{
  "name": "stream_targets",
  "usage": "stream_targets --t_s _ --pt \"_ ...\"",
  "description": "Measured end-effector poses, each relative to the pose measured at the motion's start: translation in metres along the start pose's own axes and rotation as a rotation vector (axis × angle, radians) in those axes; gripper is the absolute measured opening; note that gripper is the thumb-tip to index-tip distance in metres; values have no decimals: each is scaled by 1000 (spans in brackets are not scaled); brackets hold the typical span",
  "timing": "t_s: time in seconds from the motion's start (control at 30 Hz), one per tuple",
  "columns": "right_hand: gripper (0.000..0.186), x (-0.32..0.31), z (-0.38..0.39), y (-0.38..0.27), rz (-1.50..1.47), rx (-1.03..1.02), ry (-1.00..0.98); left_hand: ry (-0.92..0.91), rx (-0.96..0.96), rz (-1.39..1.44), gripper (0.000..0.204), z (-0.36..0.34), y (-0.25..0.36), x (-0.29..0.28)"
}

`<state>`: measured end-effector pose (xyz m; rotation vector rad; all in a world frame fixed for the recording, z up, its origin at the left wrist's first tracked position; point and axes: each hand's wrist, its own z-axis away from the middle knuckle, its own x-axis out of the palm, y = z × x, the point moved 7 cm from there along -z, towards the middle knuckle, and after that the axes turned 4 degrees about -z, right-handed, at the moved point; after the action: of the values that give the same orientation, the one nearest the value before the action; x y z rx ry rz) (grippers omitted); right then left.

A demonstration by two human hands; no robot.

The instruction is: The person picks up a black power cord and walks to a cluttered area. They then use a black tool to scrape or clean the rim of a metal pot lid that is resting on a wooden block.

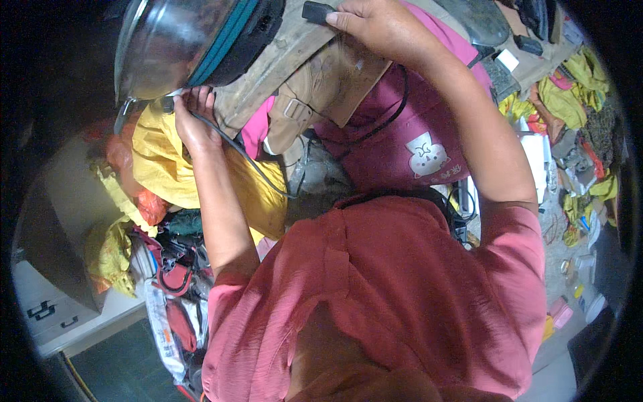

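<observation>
My left hand (195, 122) is closed around one end of a thin grey cable (244, 155). A small pale tip shows at its fingers, beside the rim of a clear, rounded plastic thing (171, 50) with a teal and black band. From that hand the cable hangs down toward my lap. At the top, my right hand (372, 28) pinches a small black block (317, 12), shaped like a plug or adapter, over a worn wooden board (268, 70). A black cord (400, 107) loops below my right forearm; where its ends go is hidden.
A magenta cloth (382, 157) with a white cartoon cat spreads over my lap. Yellow cloth (164, 157) hangs under my left forearm, near a tan strap with a buckle (297, 109). Cluttered cloths, bags and small items lie at both sides, with a drawer cabinet (57, 308) lower left.
</observation>
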<state>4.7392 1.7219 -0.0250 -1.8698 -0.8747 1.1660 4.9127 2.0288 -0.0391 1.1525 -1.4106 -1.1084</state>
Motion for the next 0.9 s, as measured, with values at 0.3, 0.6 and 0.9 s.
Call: stream_targets --t_s 0.3,0.6,0.9 --pt "30 0 9 -2 -43 -298 51 82 35 -95 36 3 1 -6" --pt "21 -18 2 -8 1 -258 192 51 63 -118 40 2 2 -2" --pt "25 -2 -25 -18 116 -381 200 71 56 -95 29 7 3 -1"
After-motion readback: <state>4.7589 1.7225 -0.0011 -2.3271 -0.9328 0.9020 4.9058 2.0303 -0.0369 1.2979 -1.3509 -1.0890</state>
